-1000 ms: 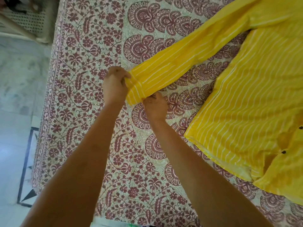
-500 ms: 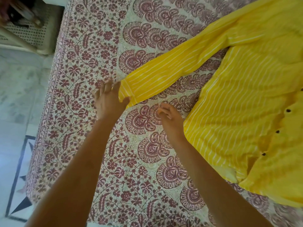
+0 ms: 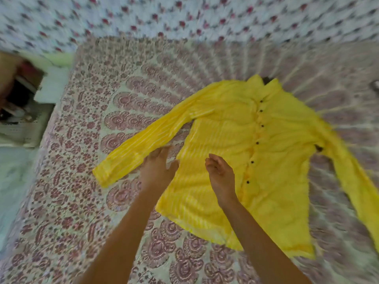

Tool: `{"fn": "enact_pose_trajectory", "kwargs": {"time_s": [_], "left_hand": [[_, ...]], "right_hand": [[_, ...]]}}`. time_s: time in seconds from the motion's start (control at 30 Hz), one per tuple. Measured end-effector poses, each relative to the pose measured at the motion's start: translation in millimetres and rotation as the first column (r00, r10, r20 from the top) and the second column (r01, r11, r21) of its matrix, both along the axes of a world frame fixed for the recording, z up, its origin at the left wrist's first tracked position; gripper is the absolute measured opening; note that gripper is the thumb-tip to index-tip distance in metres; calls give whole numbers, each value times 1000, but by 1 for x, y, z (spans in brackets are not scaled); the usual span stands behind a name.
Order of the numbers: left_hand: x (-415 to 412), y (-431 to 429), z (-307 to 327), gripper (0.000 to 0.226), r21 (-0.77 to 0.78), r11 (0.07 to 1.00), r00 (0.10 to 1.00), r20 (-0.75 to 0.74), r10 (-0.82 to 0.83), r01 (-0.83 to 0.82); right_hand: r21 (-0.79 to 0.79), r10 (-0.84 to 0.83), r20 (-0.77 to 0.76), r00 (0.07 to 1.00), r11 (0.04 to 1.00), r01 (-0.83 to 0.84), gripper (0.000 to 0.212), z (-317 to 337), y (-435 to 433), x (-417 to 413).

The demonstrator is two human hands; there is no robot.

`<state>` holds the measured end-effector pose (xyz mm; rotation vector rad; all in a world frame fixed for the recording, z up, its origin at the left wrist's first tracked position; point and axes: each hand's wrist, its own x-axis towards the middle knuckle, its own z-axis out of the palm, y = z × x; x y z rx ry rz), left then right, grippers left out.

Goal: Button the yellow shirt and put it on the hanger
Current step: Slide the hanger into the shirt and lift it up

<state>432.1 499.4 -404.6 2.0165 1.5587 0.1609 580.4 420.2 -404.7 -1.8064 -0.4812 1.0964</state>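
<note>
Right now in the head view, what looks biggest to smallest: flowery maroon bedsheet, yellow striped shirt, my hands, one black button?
1. flowery maroon bedsheet
2. yellow striped shirt
3. left hand and right hand, about alike
4. small black button

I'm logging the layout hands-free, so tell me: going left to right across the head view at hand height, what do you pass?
Pale floor → printed bedspread → yellow sleeve cuff → left hand → right hand → row of dark buttons → other sleeve.
</note>
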Motion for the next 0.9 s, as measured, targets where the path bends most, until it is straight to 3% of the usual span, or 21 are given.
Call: {"fn": "enact_pose_trajectory", "kwargs": {"time_s": [0.27, 0.43, 0.7, 0.8, 0.9], "left_hand": [[153, -18, 67, 59, 102, 989, 992, 54, -113, 107], [232, -13, 92, 54, 130, 986, 990, 79, -116, 105], [319, 25, 66, 41, 163, 973, 980, 85, -180, 164], [348, 42, 48, 41, 142, 972, 976, 81, -202, 190], [375, 65, 19, 41, 129, 964, 970, 45, -239, 231]], "right_hand": [[70, -143, 155, 977, 989, 133, 29, 55, -44, 156], [98, -137, 254, 957, 988, 115, 28, 73, -41, 232], [110, -144, 303, 942, 987, 116, 30, 56, -5, 312], [112, -141, 334, 932, 988, 109, 51, 42, 14, 337], [78, -143, 375, 916, 989, 123, 35, 14, 33, 359]]}}
